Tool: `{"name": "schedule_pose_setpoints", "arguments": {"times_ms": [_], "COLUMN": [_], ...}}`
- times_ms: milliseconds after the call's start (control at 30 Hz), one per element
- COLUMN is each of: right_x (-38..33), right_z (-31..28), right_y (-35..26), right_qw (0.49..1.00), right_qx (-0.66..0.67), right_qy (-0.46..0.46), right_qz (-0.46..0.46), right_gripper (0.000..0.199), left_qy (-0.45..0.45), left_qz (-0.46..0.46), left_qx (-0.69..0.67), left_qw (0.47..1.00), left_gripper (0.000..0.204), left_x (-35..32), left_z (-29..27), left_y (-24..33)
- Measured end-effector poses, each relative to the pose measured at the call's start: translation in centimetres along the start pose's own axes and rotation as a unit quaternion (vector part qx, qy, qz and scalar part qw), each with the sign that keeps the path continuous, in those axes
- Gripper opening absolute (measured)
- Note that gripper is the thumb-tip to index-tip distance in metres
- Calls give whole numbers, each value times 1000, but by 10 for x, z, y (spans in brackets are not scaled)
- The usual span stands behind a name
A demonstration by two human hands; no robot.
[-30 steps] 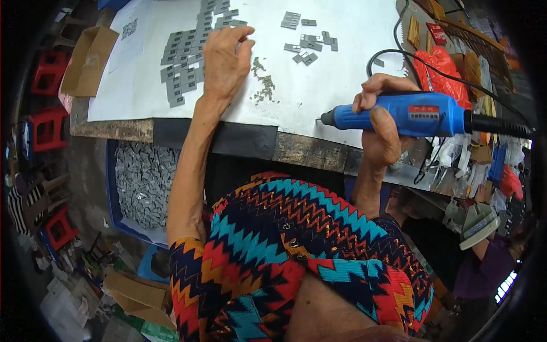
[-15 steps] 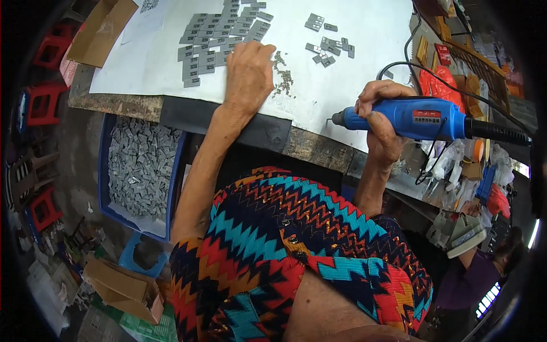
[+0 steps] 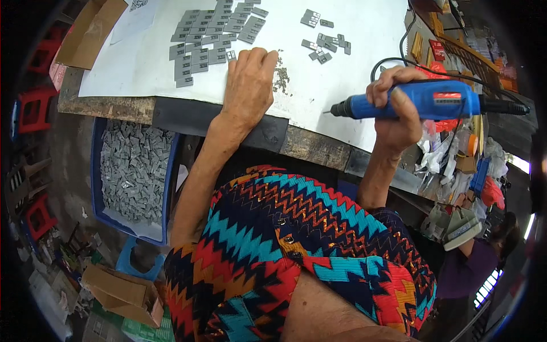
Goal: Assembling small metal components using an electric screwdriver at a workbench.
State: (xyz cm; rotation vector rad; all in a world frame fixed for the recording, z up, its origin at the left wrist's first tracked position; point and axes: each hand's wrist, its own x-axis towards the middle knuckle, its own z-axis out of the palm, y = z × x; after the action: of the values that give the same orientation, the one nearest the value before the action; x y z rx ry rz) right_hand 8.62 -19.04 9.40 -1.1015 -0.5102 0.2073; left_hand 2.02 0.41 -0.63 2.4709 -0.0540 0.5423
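My right hand (image 3: 399, 108) is wrapped round a blue electric screwdriver (image 3: 421, 101), held level above the table's right part with its bit pointing left. A black cord runs from its rear end. On the white table covering, my left hand (image 3: 249, 85) rests with its fingers curled down; what they hold, if anything, is hidden. Beside its fingertips lies a small pile of tiny screws (image 3: 281, 80). Rows of small grey slotted plastic pieces (image 3: 199, 57) are laid out to its left, one piece (image 3: 231, 55) right by the fingers. Farther right lie several loose grey pieces (image 3: 327, 43).
A blue bin (image 3: 165, 216) full of grey pieces stands below the table's front edge (image 3: 313, 147) at left. An open cardboard box (image 3: 94, 31) sits at the table's far left corner. Bags and tools clutter the right side, where a person in purple (image 3: 470, 268) is partly visible.
My right hand has lifted the screwdriver slightly up and to the right, away from my left hand. The left hand stays by the screws, its fingers curled closer. The whole view has shifted a little.
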Motion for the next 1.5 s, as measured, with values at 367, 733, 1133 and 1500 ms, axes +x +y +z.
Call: {"name": "schedule_pose_setpoints", "arguments": {"times_ms": [367, 733, 1133, 1500], "right_x": [75, 86, 85, 84], "right_z": [28, 62, 58, 55], "right_y": [25, 50, 55, 62], "right_qw": [983, 983, 988, 981], "right_qx": [31, -139, -107, -168], "right_qy": [-103, 35, 34, 34], "right_qz": [-147, -116, -106, -88], "right_gripper": [30, 13, 11, 14], "left_qy": [-39, -34, 24, 29], "left_qz": [3, -19, -40, -55], "left_qx": [-32, -58, 35, -27], "left_qw": [999, 998, 998, 998], "left_gripper": [40, 31, 29, 17], "left_x": [-1, -9, -10, -8], "left_z": [1, 2, 4, 2], "left_y": [9, 4, 8, 7]}}
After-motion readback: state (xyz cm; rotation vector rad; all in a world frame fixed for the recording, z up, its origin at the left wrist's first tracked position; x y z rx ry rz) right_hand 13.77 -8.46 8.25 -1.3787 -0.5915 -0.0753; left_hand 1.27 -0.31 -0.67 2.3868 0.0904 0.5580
